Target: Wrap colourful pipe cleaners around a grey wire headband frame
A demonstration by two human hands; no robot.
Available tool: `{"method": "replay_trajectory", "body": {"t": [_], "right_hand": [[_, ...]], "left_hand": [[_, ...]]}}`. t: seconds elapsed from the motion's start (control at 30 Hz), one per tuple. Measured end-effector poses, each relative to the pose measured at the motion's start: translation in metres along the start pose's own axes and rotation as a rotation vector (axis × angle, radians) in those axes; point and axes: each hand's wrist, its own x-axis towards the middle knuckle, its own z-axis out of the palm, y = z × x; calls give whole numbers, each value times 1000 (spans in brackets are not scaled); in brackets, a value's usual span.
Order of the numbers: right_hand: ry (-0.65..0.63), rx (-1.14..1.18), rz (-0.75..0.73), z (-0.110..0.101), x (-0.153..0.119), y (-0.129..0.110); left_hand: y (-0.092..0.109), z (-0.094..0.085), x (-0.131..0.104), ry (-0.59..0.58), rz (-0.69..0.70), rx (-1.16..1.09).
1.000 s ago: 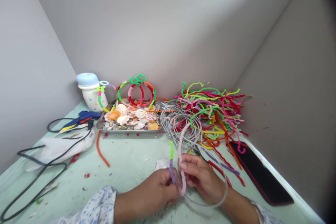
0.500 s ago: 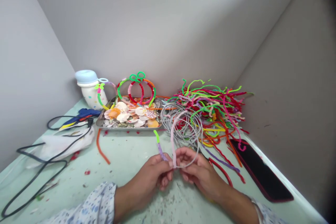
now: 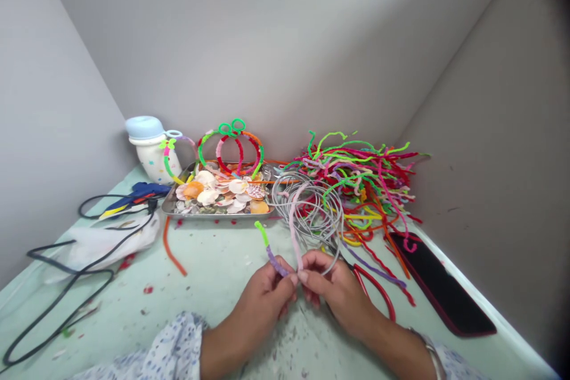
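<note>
Near the front middle of the table, my left hand (image 3: 267,294) is closed in a pinch on a wire wrapped with purple and lime-green pipe cleaner (image 3: 272,255), whose green end points up. Fingertips almost touching it, my right hand (image 3: 333,285) pinches the lower end of a pale pink pipe cleaner (image 3: 294,228), which rises and curves at its top. A loop of grey wire passes by the right fingers; the large grey wire coil (image 3: 312,208) lies just beyond. The exact joint between the fingertips is hidden.
Behind are a metal tray (image 3: 214,215) of shells, bent pipe-cleaner rings (image 3: 200,151), a white bottle (image 3: 155,160) and a pipe-cleaner pile (image 3: 365,172). Red-handled tool (image 3: 385,294) and dark phone-like slab (image 3: 445,288) lie right; black cable (image 3: 57,270), plastic bag and blue-handled tool (image 3: 149,191) left.
My right fingers have closed in on the pink pipe cleaner's lower end, and its top has tipped left. The purple and green piece leans further left. More of the red handles shows.
</note>
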Motion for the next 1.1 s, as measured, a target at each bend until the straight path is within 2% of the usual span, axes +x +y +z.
{"method": "replay_trajectory", "body": {"t": [0.13, 0.37, 0.83, 1.1], "right_hand": [[17, 30, 44, 1, 1, 1], [27, 21, 35, 3, 3, 1], [84, -4, 53, 9, 4, 2], [96, -45, 52, 9, 4, 6]], "left_hand": [[-5, -1, 0, -11, 30, 16], [-7, -2, 1, 0, 31, 22], [9, 0, -5, -19, 176, 181], [10, 0, -4, -31, 199, 227]]}}
